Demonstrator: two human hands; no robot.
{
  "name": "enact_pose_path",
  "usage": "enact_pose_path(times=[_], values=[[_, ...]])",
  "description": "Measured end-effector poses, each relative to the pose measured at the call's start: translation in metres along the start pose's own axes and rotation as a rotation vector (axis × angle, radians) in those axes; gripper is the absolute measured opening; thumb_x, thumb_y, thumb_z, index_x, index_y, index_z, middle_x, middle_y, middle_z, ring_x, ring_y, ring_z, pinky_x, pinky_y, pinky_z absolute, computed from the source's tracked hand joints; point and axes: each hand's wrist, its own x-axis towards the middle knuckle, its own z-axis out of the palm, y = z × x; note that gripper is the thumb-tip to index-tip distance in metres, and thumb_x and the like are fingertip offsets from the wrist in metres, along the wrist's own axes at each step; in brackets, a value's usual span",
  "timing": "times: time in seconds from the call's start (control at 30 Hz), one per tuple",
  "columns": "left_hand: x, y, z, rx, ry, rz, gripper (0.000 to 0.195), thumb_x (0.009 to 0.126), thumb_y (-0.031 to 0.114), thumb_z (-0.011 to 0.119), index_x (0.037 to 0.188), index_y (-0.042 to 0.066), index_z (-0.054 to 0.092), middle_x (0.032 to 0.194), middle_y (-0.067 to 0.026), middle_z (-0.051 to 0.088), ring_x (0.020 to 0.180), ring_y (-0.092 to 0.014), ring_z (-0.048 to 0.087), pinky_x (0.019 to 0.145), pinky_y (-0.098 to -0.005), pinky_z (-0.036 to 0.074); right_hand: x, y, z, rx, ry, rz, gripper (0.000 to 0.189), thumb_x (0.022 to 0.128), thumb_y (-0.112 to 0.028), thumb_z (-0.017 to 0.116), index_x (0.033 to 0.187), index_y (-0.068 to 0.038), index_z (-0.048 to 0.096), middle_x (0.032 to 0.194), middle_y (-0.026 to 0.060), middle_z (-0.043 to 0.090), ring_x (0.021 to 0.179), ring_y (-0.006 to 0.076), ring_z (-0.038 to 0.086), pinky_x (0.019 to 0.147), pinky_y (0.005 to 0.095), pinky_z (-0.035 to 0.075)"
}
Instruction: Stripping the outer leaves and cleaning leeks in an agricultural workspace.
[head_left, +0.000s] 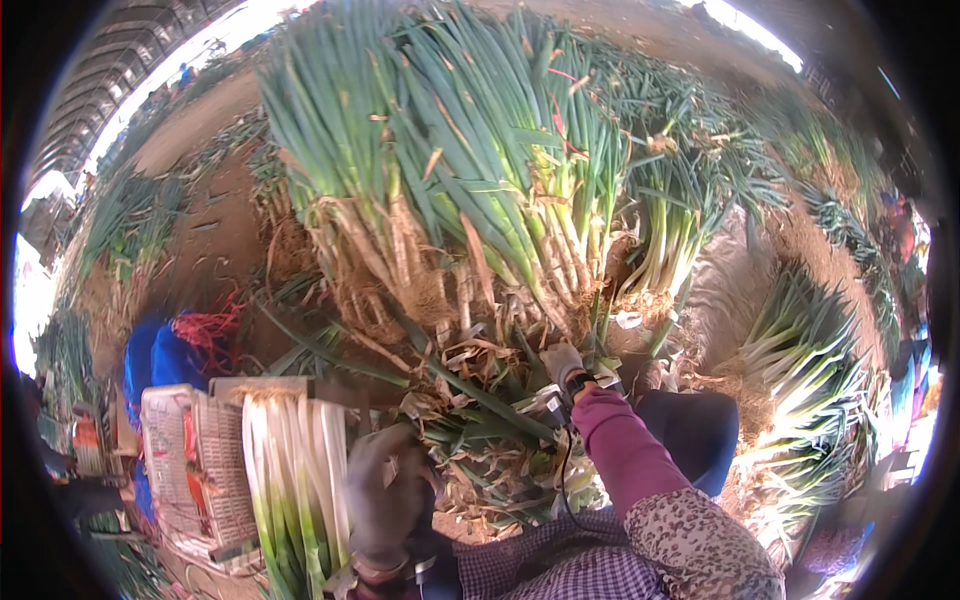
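Observation:
A large standing bundle of unpeeled Welsh onions (420, 150) leans before me, with green leaves up and dry, soil-marked roots down. My right hand (564, 365), in a light glove, is at the bundle's foot, its fingers closed around the root end of one slanting Welsh onion stalk (541, 292). On the left, my gloved left hand (391, 487) is blurred by motion. It is beside a row of peeled white-stemmed onions (292, 457), and its finger position is unclear. Stripped leaves and skins (495, 442) lie between my hands.
A white plastic crate (219, 465) stands at left beside the peeled onions. Behind it are a blue bag (169, 356) and red twine (214, 330). More peeled onions (795, 405) lie to the right. A cable (564, 480) hangs from a small device at my right wrist.

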Motion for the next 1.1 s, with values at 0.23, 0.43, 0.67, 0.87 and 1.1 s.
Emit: enact_pose_path(times=[0.23, 0.43, 0.67, 0.87, 1.1], values=[[0.044, -0.019, 0.090, -0.021, -0.398, -0.011, 0.030, 0.076, 0.006, 0.067, 0.106, 0.004, 0.063, 0.091, -0.0144, 0.065, 0.082, -0.034, 0.062, 0.073, -0.0398, 0.049, 0.089, -0.025, -0.054, 0.686, 0.094, 0.786, 0.063, 0.079, -0.031, 0.065, 0.134, -0.009, 0.044, 0.108, 0.0213, 0.065, 0.101, 0.0431, 0.060, 0.087, 0.0469, 0.047], [0.065, -0.019, 0.105, 0.002, -0.367, -0.225, 0.026, 0.075, 0.001, 0.067, 0.101, 0.002, 0.064, 0.088, -0.0139, 0.065, 0.078, -0.028, 0.066, 0.066, -0.0346, 0.050, 0.113, -0.023, -0.053, 0.670, -0.021, 0.572, 0.059, 0.076, -0.038, 0.071, 0.123, -0.007, 0.052, 0.113, 0.0188, 0.061, 0.099, 0.0326, 0.062, 0.087, 0.0411, 0.049], [0.079, -0.018, 0.135, -0.042, -0.453, -0.086, 0.025, 0.079, 0.007, 0.066, 0.102, 0.000, 0.061, 0.084, -0.0145, 0.063, 0.078, -0.034, 0.062, 0.068, -0.0382, 0.049, 0.057, -0.036, -0.071, 1.193, 0.166, 0.309, 0.040, 0.082, -0.022, 0.075, 0.113, -0.003, 0.058, 0.097, 0.0067, 0.065, 0.087, 0.0149, 0.057, 0.079, 0.0281, 0.048], [0.086, -0.039, 0.141, -0.585, -0.288, -0.470, 0.033, 0.090, 0.019, 0.062, 0.116, 0.000, 0.057, 0.106, -0.0131, 0.063, 0.099, -0.022, 0.062, 0.082, -0.0336, 0.051, -0.037, -0.089, -0.200, 1.133, 0.135, 0.157, 0.042, 0.085, -0.035, 0.068, 0.109, -0.002, 0.059, 0.081, 0.0141, 0.065, 0.070, 0.0247, 0.063, 0.065, 0.0356, 0.050], [0.096, -0.040, 0.132, -1.473, -0.246, -0.271, 0.054, 0.091, 0.030, 0.062, 0.133, 0.001, 0.042, 0.123, -0.0152, 0.056, 0.114, -0.026, 0.056, 0.096, -0.0385, 0.049, -0.175, -0.097, -0.208, 0.745, 0.069, -0.123, 0.053, 0.088, -0.037, 0.062, 0.131, -0.011, 0.045, 0.105, 0.0194, 0.058, 0.082, 0.0321, 0.067, 0.062, 0.0381, 0.055]])
